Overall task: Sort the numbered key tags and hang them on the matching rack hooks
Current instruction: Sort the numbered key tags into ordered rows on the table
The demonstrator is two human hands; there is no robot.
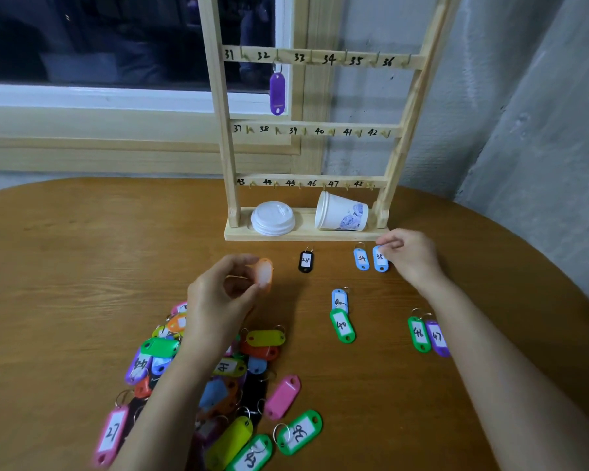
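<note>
A wooden rack [315, 129] with hooks numbered 31 to 48 stands at the table's far side. One purple tag [277, 93] hangs on hook 32. My left hand [223, 294] holds up a blurred orange tag [264, 275] above a pile of coloured tags [225, 385]. My right hand [410, 254] pinches the top of blue tag 35 [380, 261], which lies next to blue tag 34 [361, 259]. Laid out apart on the table are black tag 28 [306, 261], a blue tag [339, 300] above green tag 40 [342, 326], green tag 46 [419, 334] and purple tag 47 [437, 338].
A stack of white cup lids [272, 218] and a tipped paper cup [341, 212] lie on the rack's base. The round wooden table [82, 253] stands against a window sill and a grey wall on the right.
</note>
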